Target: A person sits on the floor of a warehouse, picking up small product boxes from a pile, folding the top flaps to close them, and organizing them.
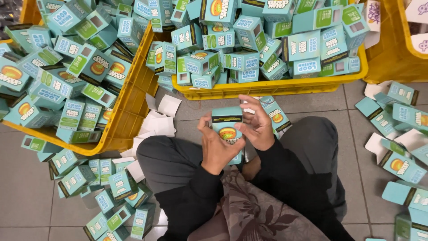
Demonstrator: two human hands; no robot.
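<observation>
- View from above: person sits on a grey tiled floor [26, 196], dark trousers, patterned cloth over the lap.
- Both hands meet at centre, just above the knees, around one small teal carton [227, 129] held upright btwn them.
- Left hand [217, 147] wraps the carton's left side & lower front, fingers curled closed on it.
- Right hand [256, 122] grips the carton's right side, fingers bent over the top edge; thumb near the upper flap.
- Carton: rectangular cardboard, matte teal, dark band across the top, round orange-and-green picture on the front. Lower part hidden by the left hand.
- Yellow plastic crate [267, 88] directly ahead of the hands, ribbed wall, heaped w/ same teal cartons; some faces show green panels, some small grey windows.
- Second yellow crate [129, 102] to the left, tilted, also heaped w/ matching cartons.
- Loose pile of cartons [111, 196] on the floor at lower left, lying at all angles.
- Flat unfolded carton blanks [401, 134] scattered on the floor at right, teal outside, white inside.
- White card scraps [162, 118] on the floor btwn the two crates, near the left knee.
- One more teal carton [274, 111] lies on the floor just behind the right hand.
</observation>
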